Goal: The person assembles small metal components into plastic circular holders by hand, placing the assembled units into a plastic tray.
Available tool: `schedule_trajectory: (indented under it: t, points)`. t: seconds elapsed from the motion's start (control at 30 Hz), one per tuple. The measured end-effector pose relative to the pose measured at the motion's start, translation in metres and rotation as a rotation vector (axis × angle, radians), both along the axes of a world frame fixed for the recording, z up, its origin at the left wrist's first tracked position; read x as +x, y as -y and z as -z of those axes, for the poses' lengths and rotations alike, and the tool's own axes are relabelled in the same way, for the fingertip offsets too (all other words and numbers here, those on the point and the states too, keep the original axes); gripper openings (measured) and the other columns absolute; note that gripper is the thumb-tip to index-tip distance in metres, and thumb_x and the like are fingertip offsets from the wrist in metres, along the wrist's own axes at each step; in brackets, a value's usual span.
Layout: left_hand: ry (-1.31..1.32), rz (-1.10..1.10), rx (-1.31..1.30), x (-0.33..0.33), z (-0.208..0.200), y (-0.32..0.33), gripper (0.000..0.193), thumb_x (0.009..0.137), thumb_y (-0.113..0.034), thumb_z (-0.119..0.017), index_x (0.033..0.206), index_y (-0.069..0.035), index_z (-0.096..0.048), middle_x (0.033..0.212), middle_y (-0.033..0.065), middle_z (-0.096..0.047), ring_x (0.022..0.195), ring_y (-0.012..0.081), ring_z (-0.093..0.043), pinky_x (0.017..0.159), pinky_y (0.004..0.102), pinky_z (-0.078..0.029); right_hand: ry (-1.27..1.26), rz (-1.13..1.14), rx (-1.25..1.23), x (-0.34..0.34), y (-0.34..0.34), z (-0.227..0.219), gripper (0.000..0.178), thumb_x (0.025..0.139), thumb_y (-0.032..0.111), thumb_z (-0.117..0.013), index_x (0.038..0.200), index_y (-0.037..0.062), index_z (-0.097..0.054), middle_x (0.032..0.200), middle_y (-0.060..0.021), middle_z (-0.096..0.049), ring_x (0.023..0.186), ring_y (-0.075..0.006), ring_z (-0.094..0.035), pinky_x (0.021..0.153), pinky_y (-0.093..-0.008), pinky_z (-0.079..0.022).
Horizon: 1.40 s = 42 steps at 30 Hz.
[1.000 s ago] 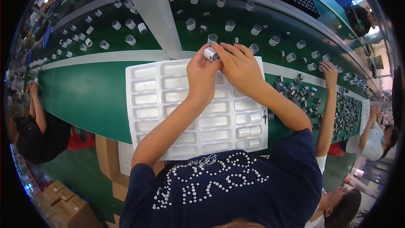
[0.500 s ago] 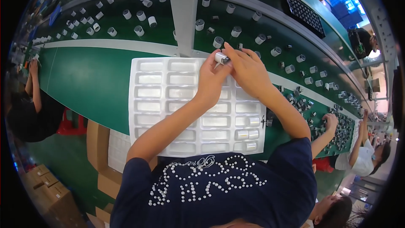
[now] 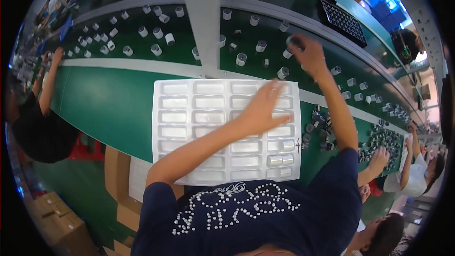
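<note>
My left hand (image 3: 263, 110) is spread open above the right part of a white plastic tray (image 3: 155, 128) with rows of rectangular pockets, and nothing shows in its fingers. Out over the green conveyor belt (image 3: 208, 16), my right hand (image 3: 312, 58) is smeared by motion. Its fingertips are at a small grey-and-white cylinder (image 3: 287, 53), and a dark blurred shape lies against them; whether they grip it is unclear. Several silver-white cylinders (image 3: 275, 161) lie in the tray's lower right pockets. My left forearm and hand hide some pockets.
More cylinders (image 3: 241, 59) stand spread along the belt. A metal post (image 3: 201, 23) rises behind the tray. Small dark parts (image 3: 324, 128) are heaped right of it, near a co-worker's hand (image 3: 379, 159). An open cardboard box (image 3: 116, 173) is at lower left; another person (image 3: 42, 130) sits beyond.
My hands, earlier together around a cylinder at the tray's far edge, are apart. The right has reached out over the belt; the left has come back over the tray. The view has shifted slightly.
</note>
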<state>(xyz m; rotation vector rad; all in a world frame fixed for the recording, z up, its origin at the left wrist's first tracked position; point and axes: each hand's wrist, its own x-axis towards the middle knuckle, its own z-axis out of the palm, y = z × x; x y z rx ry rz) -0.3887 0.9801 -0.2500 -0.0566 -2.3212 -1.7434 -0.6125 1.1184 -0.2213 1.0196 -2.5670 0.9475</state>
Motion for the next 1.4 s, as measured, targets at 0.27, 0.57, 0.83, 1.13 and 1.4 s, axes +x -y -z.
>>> schedule_trajectory:
  t: [0.27,0.57,0.83,1.13,1.4]
  points:
    - [-0.21,0.44,-0.771,0.027,0.024,-0.028,0.056,0.09,-0.036,-0.067,0.133,-0.003,-0.055,0.15,0.0244,-0.037,0.14,0.0433,-0.034,0.116,0.0573,-0.024,-0.076,0.064,0.273,-0.165,-0.057,0.064,0.044,0.078,0.027,-0.077,0.109,-0.003,-0.067,0.096,-0.0238,-0.07,0.091,-0.0395,-0.068,0.083,-0.0445,-0.053]
    - [-0.314,0.69,-0.726,0.042,0.02,-0.048,0.048,0.09,-0.029,-0.062,0.133,-0.009,-0.058,0.149,0.0226,-0.04,0.141,0.0395,-0.035,0.115,0.0586,-0.028,-0.09,-0.706,0.03,-0.064,0.172,0.007,0.044,0.088,0.018,-0.069,0.128,0.0036,-0.06,0.124,-0.017,-0.061,0.118,-0.0345,-0.057,0.102,-0.0416,-0.046]
    - [-0.352,0.646,-0.685,0.052,0.026,-0.042,0.035,0.081,-0.015,-0.065,0.112,0.0,-0.067,0.129,0.0201,-0.056,0.127,0.0371,-0.048,0.111,0.0528,-0.037,-0.268,-0.878,0.151,-0.089,0.259,0.05,0.025,0.078,0.019,-0.072,0.094,0.0004,-0.071,0.099,-0.02,-0.069,0.093,-0.0394,-0.065,0.085,-0.0453,-0.051]
    - [0.337,0.15,0.909,0.051,-0.003,0.035,0.041,0.094,0.001,-0.06,0.133,-0.005,-0.05,0.122,0.0144,-0.061,0.111,0.0302,-0.063,0.099,0.0365,-0.053,1.027,-0.56,-0.89,-0.024,0.137,0.0,0.033,0.086,0.009,-0.075,0.117,0.001,-0.069,0.103,-0.0063,-0.069,0.084,-0.0129,-0.064,0.073,-0.025,-0.051]
    - [0.313,0.069,1.4,0.04,-0.029,0.055,0.042,0.099,-0.004,-0.053,0.139,0.001,-0.043,0.131,0.0182,-0.055,0.129,0.0351,-0.053,0.113,0.0397,-0.044,1.41,-0.44,-1.095,0.064,0.019,-0.021,0.039,0.104,0.024,-0.051,0.134,-0.0004,-0.056,0.103,-0.0064,-0.06,0.09,-0.0142,-0.057,0.081,-0.0284,-0.052]
